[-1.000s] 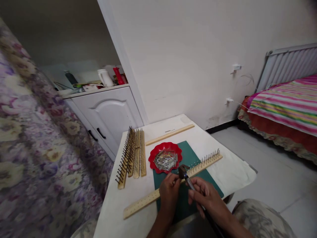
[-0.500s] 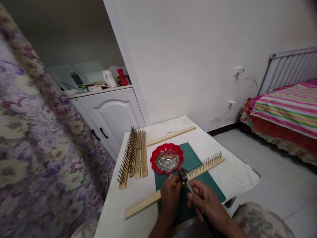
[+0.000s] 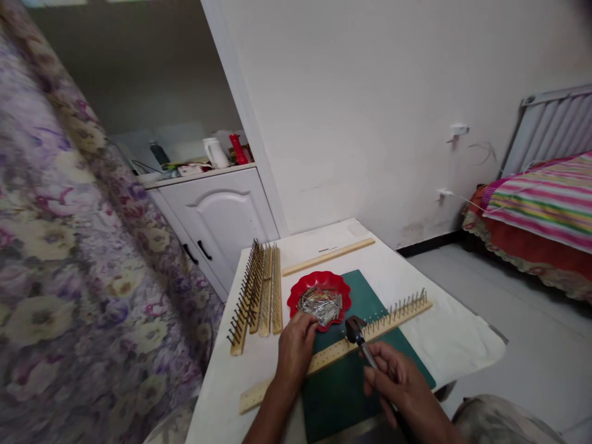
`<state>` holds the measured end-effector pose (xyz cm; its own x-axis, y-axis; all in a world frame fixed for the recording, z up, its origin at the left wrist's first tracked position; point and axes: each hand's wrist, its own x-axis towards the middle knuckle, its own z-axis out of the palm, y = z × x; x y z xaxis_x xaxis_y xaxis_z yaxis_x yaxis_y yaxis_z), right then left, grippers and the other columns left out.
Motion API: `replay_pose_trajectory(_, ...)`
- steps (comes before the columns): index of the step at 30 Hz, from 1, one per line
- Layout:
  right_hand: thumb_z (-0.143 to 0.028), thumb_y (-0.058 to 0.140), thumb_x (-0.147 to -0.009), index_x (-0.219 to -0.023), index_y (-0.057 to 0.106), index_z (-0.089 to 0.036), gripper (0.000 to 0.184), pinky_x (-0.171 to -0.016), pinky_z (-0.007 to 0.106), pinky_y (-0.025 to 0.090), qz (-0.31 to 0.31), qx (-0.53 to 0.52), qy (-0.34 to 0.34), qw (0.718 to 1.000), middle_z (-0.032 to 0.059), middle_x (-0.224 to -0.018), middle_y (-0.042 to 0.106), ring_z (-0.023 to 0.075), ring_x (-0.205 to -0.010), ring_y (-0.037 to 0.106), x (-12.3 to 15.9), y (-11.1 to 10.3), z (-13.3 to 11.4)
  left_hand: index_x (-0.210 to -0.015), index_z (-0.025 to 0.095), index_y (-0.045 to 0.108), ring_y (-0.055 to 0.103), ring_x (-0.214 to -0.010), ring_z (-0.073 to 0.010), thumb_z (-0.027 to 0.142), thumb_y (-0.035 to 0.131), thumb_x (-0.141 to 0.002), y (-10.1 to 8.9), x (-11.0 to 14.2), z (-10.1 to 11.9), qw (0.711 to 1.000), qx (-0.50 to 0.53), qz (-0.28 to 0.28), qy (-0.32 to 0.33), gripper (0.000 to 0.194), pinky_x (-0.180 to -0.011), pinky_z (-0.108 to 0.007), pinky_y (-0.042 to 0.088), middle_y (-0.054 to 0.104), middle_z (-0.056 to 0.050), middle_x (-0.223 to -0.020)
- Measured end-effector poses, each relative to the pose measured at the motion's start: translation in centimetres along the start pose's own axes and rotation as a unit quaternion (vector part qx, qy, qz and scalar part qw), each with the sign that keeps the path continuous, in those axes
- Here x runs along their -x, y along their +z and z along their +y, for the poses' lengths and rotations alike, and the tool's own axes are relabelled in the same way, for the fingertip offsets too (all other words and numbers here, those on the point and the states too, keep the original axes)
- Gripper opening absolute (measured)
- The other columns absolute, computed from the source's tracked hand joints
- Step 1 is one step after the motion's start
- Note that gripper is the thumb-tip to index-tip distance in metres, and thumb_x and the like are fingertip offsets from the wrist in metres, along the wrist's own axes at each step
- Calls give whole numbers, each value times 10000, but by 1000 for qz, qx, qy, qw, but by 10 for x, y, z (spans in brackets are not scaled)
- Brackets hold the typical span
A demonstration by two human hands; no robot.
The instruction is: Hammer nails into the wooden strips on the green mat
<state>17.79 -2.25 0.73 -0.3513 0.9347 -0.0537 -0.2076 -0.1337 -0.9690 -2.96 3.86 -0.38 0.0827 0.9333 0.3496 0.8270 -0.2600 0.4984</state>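
My right hand [image 3: 398,376] grips a hammer [image 3: 369,356], its dark head over the wooden strip [image 3: 333,354] near the row of nails. Along its right part the strip bears upright nails [image 3: 407,305]; its left part shows small holes. It lies slantwise across a green mat [image 3: 342,394]. My left hand [image 3: 296,345] is at the near rim of a red scalloped bowl [image 3: 296,287] of loose nails [image 3: 321,305]. Its fingers are curled together, and whatever they may hold is hidden.
Several nail-studded wooden strips [image 3: 276,296] stand side by side on the table's left. A bare strip [image 3: 328,257] and a loose nail [image 3: 324,250] lie at the back of the white table [image 3: 259,364]. Beyond are a white cabinet [image 3: 226,216], a flowered curtain [image 3: 92,246] and a bed [image 3: 541,191].
My left hand has left the strip beside the hammer head and moved left and up to the bowl. The hammer stays in my right hand. The view has shifted slightly.
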Motion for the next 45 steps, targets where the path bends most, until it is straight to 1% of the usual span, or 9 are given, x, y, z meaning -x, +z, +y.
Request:
replay_pose_trajectory(3,-434,581,-771,-833,492,-174,282,-294,122,190,1,-1,4,1000,-49,-597,582,-7,-267,334,-1,1,1,-838,205,630,537,-880,-174,173,427,-829,-6,-27,-11,995,-97,-26,19,206,-770,-267,385,609,-49,-883)
replay_pose_trajectory(5,-434,585,-767,-839,493,-175,284,-292,123,191,1,-5,6,1000,-49,-594,584,-3,-270,337,-2,1,3,-819,196,640,535,-876,-177,163,442,-818,-5,-42,-17,985,-156,-70,18,200,-765,-265,376,612,-59,-894)
replay_pose_trajectory(9,-441,579,-773,-835,489,-178,284,-281,122,221,-3,-14,9,1000,-56,-591,580,0,-267,335,-3,-2,8,-774,192,650,536,-849,-189,167,476,-794,1,-56,-21,967,-223,-121,10,177,-744,-271,360,625,-69,-874)
replay_pose_trajectory(20,-444,585,-767,-828,479,-180,290,-283,123,226,-5,-19,-5,1000,-52,-606,583,2,-280,333,-3,0,6,-706,172,653,542,-761,-196,176,451,-786,-2,-45,-16,957,-261,-124,6,217,-703,-285,342,625,-71,-752)
replay_pose_trajectory(28,-446,584,-766,-854,485,-181,296,-280,125,245,12,-10,-4,1000,-56,-600,581,6,-270,347,-4,-2,8,-786,191,639,530,-820,-201,229,413,-844,-10,-31,-11,960,-266,-83,29,236,-740,-297,340,606,-76,-854)
replay_pose_trajectory(32,-457,586,-760,-842,488,-181,305,-276,128,253,26,-1,-16,1000,-61,-595,572,7,-264,352,-4,2,9,-827,209,624,527,-832,-202,217,388,-863,-22,-16,0,975,-216,-47,33,239,-751,-302,347,601,-62,-856)
replay_pose_trajectory(36,-425,607,-754,-873,498,-183,290,-294,135,291,58,6,-35,998,-64,-602,560,17,-292,361,-9,9,10,-822,215,614,530,-828,-177,236,387,-876,-23,13,21,997,-50,-34,56,234,-731,-261,376,585,-47,-843)
replay_pose_trajectory(40,-436,645,-707,-857,513,-187,318,-285,140,285,77,17,-49,996,-68,-586,538,37,-316,366,-12,16,15,-759,200,607,536,-736,-148,252,436,-862,-14,47,38,986,127,-78,68,206,-651,-219,391,561,-33,-760)
replay_pose_trajectory(45,-419,658,-703,-807,522,-184,290,-293,134,285,101,6,-43,994,-64,-581,526,43,-347,372,6,28,31,-748,191,613,533,-744,-148,246,450,-857,-9,77,40,976,179,-93,76,204,-659,-229,386,559,-41,-752)
